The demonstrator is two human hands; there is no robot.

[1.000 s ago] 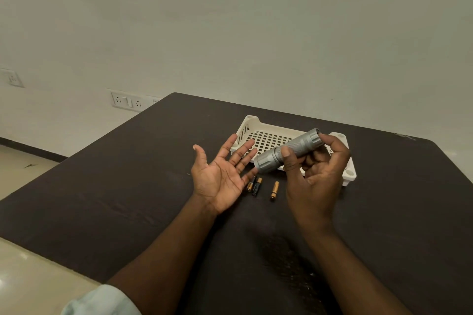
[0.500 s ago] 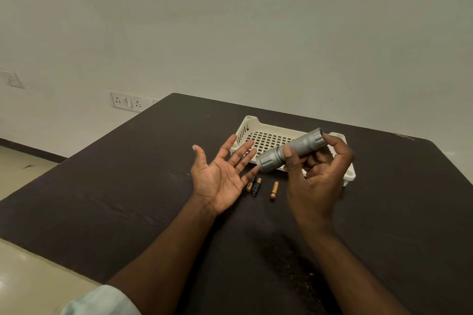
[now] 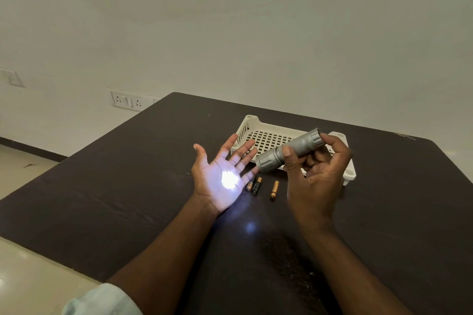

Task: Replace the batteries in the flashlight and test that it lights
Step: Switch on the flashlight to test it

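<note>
The flashlight (image 3: 289, 152) is lit, held above the table (image 3: 115, 186) with its lens aimed toward 8 o'clock at the left hand (image 3: 222, 176). The right hand (image 3: 317, 169) grips the barrel, thumb across the front and one finger at the tail cap. The left hand is spread flat, palm up, and a bright spot of light falls on that palm. I judge this to be the test step, and the task looks nearly done. What is left is probably to switch off and set the flashlight down.

Three loose batteries (image 3: 257, 185) lie on the table just at 6 o'clock of the flashlight, presumably the old ones. A white tray (image 3: 249, 126) sits at 12 o'clock, partly under the right hand. There is open tabletop at 9 o'clock and toward the person; the table's far edge runs close behind the tray.
</note>
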